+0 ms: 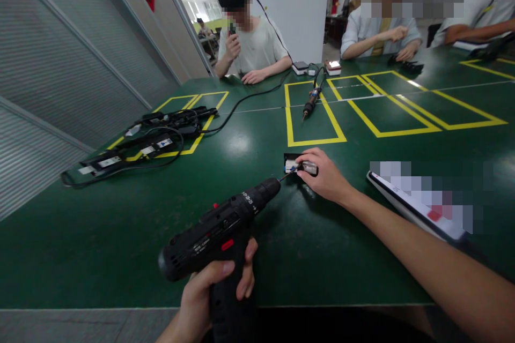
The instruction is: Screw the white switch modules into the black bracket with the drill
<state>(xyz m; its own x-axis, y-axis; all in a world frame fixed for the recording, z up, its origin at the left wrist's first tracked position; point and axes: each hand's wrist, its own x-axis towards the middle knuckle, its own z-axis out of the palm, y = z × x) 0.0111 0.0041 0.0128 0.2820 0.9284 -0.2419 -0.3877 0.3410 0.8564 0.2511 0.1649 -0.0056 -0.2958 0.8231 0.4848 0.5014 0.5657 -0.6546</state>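
Observation:
A black cordless drill with red buttons slants up and to the right over the table. My left hand is wrapped around its grip. From the chuck a thin bit reaches toward my right hand. The right fingers are closed on a small black case with white and silver parts, which rests on the table; the fingers cover some of it. The bit's tip meets or lies very near the fingertips and the case, and I cannot tell whether it touches.
On the green table, a tablet-like device lies right of my forearm. Black power strips and cables sit at left. A pen-shaped electric tool lies beyond, among yellow tape outlines. Several people, including one person, are across the table.

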